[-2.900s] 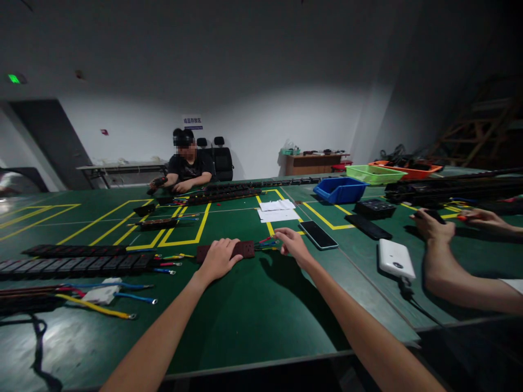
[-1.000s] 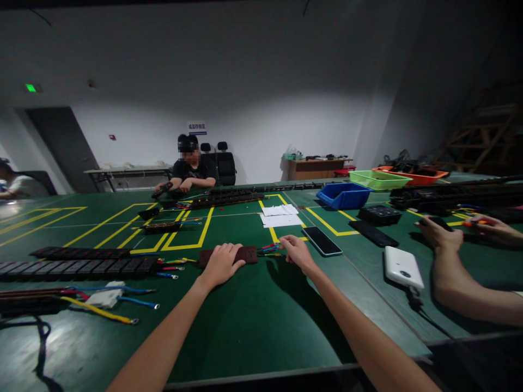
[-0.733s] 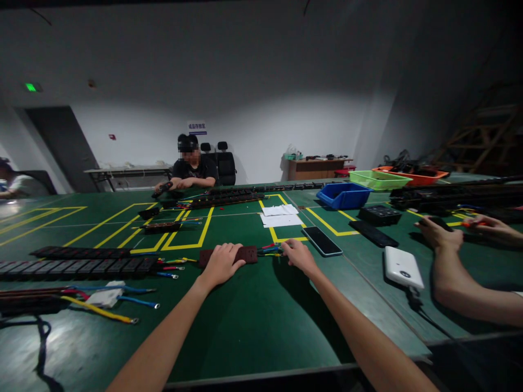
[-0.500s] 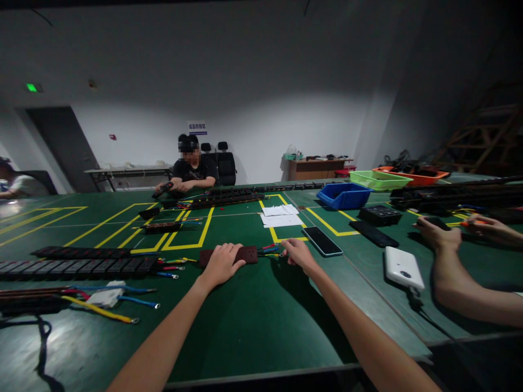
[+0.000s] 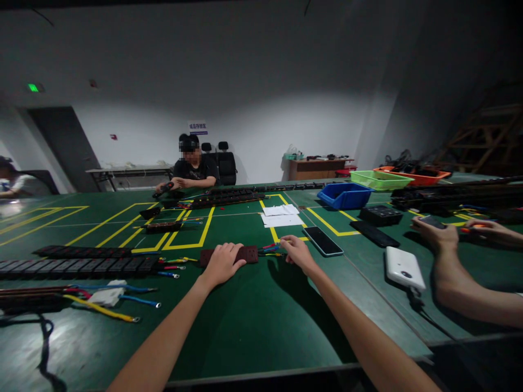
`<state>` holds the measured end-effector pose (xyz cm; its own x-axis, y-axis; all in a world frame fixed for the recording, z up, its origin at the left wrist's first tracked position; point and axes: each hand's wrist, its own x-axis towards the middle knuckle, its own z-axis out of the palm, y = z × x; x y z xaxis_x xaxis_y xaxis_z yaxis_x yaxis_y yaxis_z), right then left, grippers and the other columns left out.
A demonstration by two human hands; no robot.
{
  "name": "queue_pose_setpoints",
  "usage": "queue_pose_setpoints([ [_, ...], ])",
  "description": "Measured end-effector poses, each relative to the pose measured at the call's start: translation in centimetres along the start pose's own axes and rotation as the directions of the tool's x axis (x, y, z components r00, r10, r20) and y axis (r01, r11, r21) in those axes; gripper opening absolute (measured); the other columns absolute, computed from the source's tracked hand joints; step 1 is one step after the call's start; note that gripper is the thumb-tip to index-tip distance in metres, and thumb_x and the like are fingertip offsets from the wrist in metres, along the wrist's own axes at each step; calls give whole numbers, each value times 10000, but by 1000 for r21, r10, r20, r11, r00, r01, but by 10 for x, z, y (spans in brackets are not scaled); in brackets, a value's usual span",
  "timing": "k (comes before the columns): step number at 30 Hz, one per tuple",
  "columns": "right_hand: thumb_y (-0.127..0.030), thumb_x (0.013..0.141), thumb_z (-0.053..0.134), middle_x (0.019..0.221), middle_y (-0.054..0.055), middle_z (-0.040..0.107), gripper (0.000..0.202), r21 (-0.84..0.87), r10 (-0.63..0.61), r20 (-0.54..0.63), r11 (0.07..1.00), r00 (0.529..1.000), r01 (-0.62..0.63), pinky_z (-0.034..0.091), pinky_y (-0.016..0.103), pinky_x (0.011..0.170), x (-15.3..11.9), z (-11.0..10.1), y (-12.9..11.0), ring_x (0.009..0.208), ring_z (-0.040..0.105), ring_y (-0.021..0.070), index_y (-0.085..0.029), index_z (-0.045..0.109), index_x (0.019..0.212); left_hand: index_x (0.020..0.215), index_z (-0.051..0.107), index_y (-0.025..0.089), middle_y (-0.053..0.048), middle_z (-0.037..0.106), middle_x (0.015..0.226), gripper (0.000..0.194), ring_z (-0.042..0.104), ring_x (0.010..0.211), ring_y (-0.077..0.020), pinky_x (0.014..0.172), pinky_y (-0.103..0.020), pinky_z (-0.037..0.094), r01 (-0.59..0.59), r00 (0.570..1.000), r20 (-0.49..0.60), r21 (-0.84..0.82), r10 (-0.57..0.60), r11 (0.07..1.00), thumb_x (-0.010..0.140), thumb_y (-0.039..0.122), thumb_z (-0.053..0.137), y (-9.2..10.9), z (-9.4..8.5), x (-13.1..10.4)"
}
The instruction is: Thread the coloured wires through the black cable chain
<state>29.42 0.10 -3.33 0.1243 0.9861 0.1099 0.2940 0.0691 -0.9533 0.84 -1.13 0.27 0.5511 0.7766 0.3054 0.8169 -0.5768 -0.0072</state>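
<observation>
Flat on the table in front of me lies a dark red strip with small holes in its face, like a socket strip. Coloured wires come out of both its ends. My left hand lies over its middle, fingers curled over the far edge and thumb along the near side. At the right end, red, blue, green and yellow wires run toward my right hand. Its fingers are pinched at the wire ends, whose tips they partly hide. Yellow-green wires stick out on the left.
Left of me lie black strips and wires with ring lugs. To the right are a phone, a white power bank and a blue bin. A co-worker's hands are at the right; another person sits opposite.
My hands hold nearly the same places, with only a slight shift of the right fingers. At the right, the co-worker's hand has tilted the dark object it holds.
</observation>
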Motion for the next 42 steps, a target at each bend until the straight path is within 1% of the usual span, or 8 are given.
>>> queue_pose_setpoints([
  [4, -345, 925, 556, 918, 58, 728, 258, 40, -34, -6, 999, 999, 35, 388, 173, 343, 1, 0, 0, 379, 542, 58, -146, 628, 1073, 1367, 507, 211, -111, 636, 1251, 483, 580, 1130, -267, 959, -399, 413, -1, 1000, 0, -3, 1, 1000, 988, 508, 466, 0, -1, 0],
  [11, -293, 913, 573, 926, 72, 735, 212, -12, 14, -20, 1000, 1000, -14, 390, 176, 346, 0, -2, 0, 382, 556, 63, -138, 645, 1038, 1378, 502, 211, -112, 636, 1248, 493, 582, 1120, -266, 959, -403, 415, -2, 1000, 4, -16, 2, 1000, 992, 515, 452, 0, -1, 0],
  [18, -332, 911, 560, 875, 42, 733, 243, 124, 11, -24, 992, 1000, -8, 387, 174, 347, -3, -3, -11, 379, 541, 61, -150, 648, 1045, 1369, 507, 209, -115, 631, 1256, 484, 577, 1127, -264, 958, -401, 410, -11, 1000, -5, -19, 11, 1000, 995, 510, 451, -1, -1, -1],
  [21, -325, 917, 554, 902, 58, 738, 235, 84, 43, -44, 996, 998, -39, 391, 174, 349, -2, -4, -8, 382, 550, 61, -142, 651, 1028, 1367, 504, 204, -113, 632, 1250, 484, 576, 1123, -265, 953, -396, 408, -12, 1000, -9, -16, 12, 1000, 994, 508, 457, -1, 0, 0],
  [28, -285, 916, 561, 867, 35, 727, 225, -153, 57, -46, 986, 997, -63, 419, 155, 395, 0, -5, 1, 418, 591, 62, -148, 655, 1068, 1357, 508, 208, -113, 635, 1233, 477, 577, 1113, -270, 940, -394, 408, -14, 1000, -19, -9, 14, 1000, 986, 507, 477, -3, 4, 0],
  [36, -330, 923, 545, 870, 46, 724, 239, 93, 29, -53, 995, 998, -24, 384, 171, 357, -1, -7, -7, 392, 556, 65, -146, 649, 1034, 1367, 504, 202, -115, 632, 1253, 487, 576, 1134, -268, 960, -400, 413, -12, 1000, -9, -13, 11, 1000, 989, 508, 474, -2, 1, 0],
  [39, -313, 920, 543, 882, 54, 729, 224, 65, 27, -67, 998, 997, -23, 384, 171, 354, -2, -7, -8, 386, 558, 65, -143, 650, 1019, 1369, 503, 206, -114, 633, 1256, 482, 576, 1135, -268, 967, -405, 411, -13, 1000, -12, -20, 12, 1000, 991, 503, 468, -1, 1, 0],
  [42, -272, 906, 556, 928, 64, 739, 210, -35, 42, -68, 998, 997, -45, 402, 165, 367, -3, -7, -7, 393, 569, 59, -142, 657, 1037, 1376, 500, 212, -116, 633, 1256, 486, 577, 1135, -270, 970, -410, 410, -12, 1000, -12, -24, 12, 1000, 991, 506, 461, -2, 1, 0],
])
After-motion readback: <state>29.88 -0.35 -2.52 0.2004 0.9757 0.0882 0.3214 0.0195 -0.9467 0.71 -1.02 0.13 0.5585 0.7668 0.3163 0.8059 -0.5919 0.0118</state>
